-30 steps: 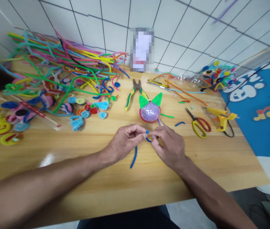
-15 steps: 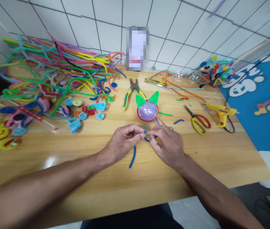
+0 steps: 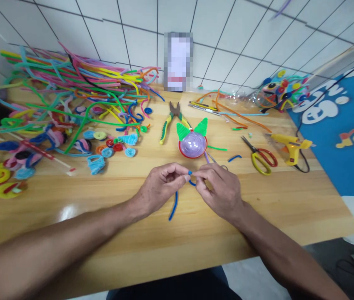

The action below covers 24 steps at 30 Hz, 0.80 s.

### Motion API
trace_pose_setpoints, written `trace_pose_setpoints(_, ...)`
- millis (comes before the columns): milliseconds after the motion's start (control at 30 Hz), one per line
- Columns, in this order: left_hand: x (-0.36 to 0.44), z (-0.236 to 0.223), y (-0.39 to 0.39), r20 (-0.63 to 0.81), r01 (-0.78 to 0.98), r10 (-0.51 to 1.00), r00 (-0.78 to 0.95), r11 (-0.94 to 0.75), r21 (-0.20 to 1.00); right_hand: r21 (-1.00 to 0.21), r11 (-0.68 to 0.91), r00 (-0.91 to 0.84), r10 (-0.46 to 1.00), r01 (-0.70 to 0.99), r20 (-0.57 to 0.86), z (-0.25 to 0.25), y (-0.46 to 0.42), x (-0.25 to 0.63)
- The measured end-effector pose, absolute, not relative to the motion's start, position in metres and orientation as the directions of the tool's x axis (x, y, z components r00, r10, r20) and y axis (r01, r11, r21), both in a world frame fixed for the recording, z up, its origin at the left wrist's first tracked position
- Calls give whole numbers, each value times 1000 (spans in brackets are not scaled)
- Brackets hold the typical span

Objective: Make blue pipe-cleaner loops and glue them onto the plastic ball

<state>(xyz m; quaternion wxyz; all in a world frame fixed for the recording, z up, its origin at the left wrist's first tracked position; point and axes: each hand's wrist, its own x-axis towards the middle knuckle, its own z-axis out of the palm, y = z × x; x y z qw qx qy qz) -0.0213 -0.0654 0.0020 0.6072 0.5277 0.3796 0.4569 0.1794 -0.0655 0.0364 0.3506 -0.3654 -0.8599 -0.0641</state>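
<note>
Just in front of the dome (image 3: 193, 146), it's all fingertips! The left hand (image 3: 166, 183) has thumb and forefinger pinched tight on the blue stem (image 3: 190, 172), other fingers tucked in. Across from it, the right hand (image 3: 217, 187) is half curled, fingertips right up to that same stem; whether they grip it, I can't tell. A blue length (image 3: 173, 207) pokes out below the left hand, nearer the person than the dome; the join, if any, is hidden.

Up on the dome, two green leaves (image 3: 192, 129) spread wide! Pliers (image 3: 173, 114) lie open behind it to the left, a blue scrap (image 3: 235, 158) near its right, then scissors (image 3: 260, 158) and the glue gun (image 3: 291, 148) farther right. Well left of the dome, a great heap of stems (image 3: 80, 77)!
</note>
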Motion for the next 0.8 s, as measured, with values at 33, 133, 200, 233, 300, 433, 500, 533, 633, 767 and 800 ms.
trace_pose_setpoints(33,-21,2,-65,21,-151,955,295,25,988,-144,724,-488,584,674,648,36,-65,180)
trace_pose_setpoints(133,-22,3,-65,21,-141,954,298,22,990,-145,724,-490,585,674,646,36,-66,180)
trace_pose_setpoints(200,-22,3,-65,20,-141,954,300,24,990,-146,723,-489,588,675,644,36,-66,180)
trace_pose_setpoints(233,-22,4,-65,19,-142,953,301,25,990,-147,722,-488,588,676,645,36,-66,180)
trace_pose_setpoints(300,-22,5,-65,15,-139,954,300,28,990,-149,722,-485,588,676,647,36,-65,180)
trace_pose_setpoints(433,-22,5,-65,13,-126,953,303,27,992,-156,719,-480,593,678,646,34,-66,180)
trace_pose_setpoints(500,-22,5,-65,14,-122,953,303,24,992,-166,716,-477,601,678,641,34,-66,181)
trace_pose_setpoints(533,-22,5,-65,14,-120,953,302,23,993,-170,715,-476,603,678,640,34,-66,181)
trace_pose_setpoints(633,-22,4,-65,15,-114,954,301,21,993,-171,718,-477,601,675,642,34,-66,181)
trace_pose_setpoints(767,-22,4,-65,15,-111,952,304,20,994,-149,722,-487,589,675,645,36,-66,180)
trace_pose_setpoints(800,-22,4,-65,15,-111,952,305,20,994,-146,723,-488,587,676,646,36,-66,180)
